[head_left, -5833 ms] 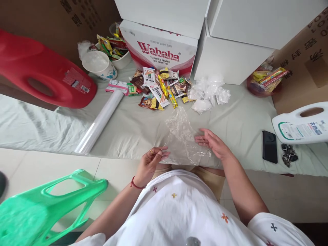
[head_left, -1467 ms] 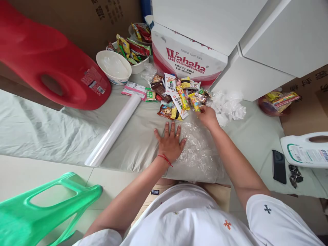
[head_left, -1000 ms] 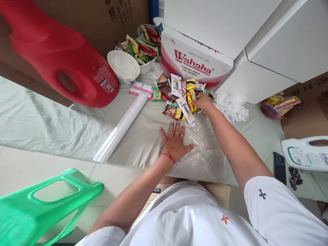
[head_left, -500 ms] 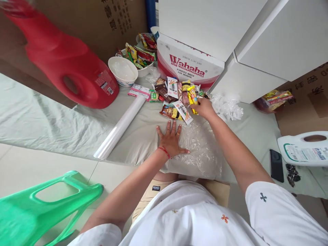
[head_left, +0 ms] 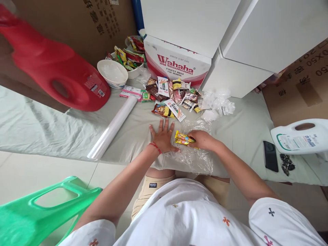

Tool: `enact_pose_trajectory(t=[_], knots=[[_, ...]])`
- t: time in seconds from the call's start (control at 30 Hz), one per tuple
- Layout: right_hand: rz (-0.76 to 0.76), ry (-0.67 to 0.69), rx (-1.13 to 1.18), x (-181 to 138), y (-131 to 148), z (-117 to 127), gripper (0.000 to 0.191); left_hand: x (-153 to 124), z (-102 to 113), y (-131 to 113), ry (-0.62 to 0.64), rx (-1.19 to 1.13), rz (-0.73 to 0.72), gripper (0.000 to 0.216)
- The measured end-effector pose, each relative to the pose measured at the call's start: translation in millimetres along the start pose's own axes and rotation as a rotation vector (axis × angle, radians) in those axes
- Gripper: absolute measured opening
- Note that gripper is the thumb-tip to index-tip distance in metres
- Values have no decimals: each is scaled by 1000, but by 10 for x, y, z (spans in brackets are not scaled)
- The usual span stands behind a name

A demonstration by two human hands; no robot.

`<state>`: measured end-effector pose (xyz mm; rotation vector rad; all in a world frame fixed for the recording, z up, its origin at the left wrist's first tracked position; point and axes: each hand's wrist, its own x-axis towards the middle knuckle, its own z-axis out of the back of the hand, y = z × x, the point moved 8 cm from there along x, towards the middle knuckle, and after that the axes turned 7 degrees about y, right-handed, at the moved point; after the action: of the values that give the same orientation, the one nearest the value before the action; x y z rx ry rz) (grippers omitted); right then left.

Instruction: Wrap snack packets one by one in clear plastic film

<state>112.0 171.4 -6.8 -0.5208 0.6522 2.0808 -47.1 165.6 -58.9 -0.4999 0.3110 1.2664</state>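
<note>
Between the fingers of my right hand (head_left: 203, 140) is a yellow snack packet (head_left: 182, 138), low over a sheet of clear plastic wrap (head_left: 197, 159). My left hand (head_left: 163, 138) lies flat with fingers spread, its thumb on the left edge of the wrap. Just beyond both hands is a loose pile of wrapped snacks (head_left: 176, 90), with a white snack packet (head_left: 175, 109) at its near side. The roll of plastic wrap (head_left: 112, 128) lies slantwise to the left of my left hand.
A Wahaha carton (head_left: 176, 61) stands behind the snacks, crumpled plastic (head_left: 221, 102) to their right. An empty-looking bowl (head_left: 112, 72) and a snack-filled bowl (head_left: 134, 71) stand near a red jug (head_left: 58, 68). At right are a white bottle (head_left: 302, 136), phone (head_left: 270, 155) and keys (head_left: 287, 164).
My right hand has drawn the yellow packet from the pile toward me, over the plastic wrap. My left hand stays flat in place. The whole view has shifted slightly.
</note>
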Motion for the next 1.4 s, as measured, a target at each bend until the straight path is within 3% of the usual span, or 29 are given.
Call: enact_pose_trajectory(t=[0.13,0.33,0.47,0.6,0.73,0.8,0.9,1.07,1.23,1.4], knots=[[17,-47,43,-107,-36,4,33,-4,0,1,13,10,4,138],[4,-104,1,-220,-2,-51,69,21,-33,19,14,21,3,134],[12,-137,-14,-224,88,-27,65,16,-22,14,1,18,-1,134],[-44,-251,53,-381,135,63,41,-8,8,-1,9,0,-2,135],[-42,-130,129,-491,373,-255,49,-22,29,-5,20,-17,0,138],[-45,-114,113,-508,528,-451,40,-25,36,-8,18,-21,-1,137],[-14,-213,51,-524,751,-621,17,-29,39,-15,23,-18,2,136],[141,-419,-66,-614,988,-699,21,-23,45,-5,25,-19,3,134],[149,-505,-21,-696,843,-757,21,14,17,39,24,-26,-17,130],[29,-661,347,-742,496,-620,21,19,15,64,-13,-22,-12,117]])
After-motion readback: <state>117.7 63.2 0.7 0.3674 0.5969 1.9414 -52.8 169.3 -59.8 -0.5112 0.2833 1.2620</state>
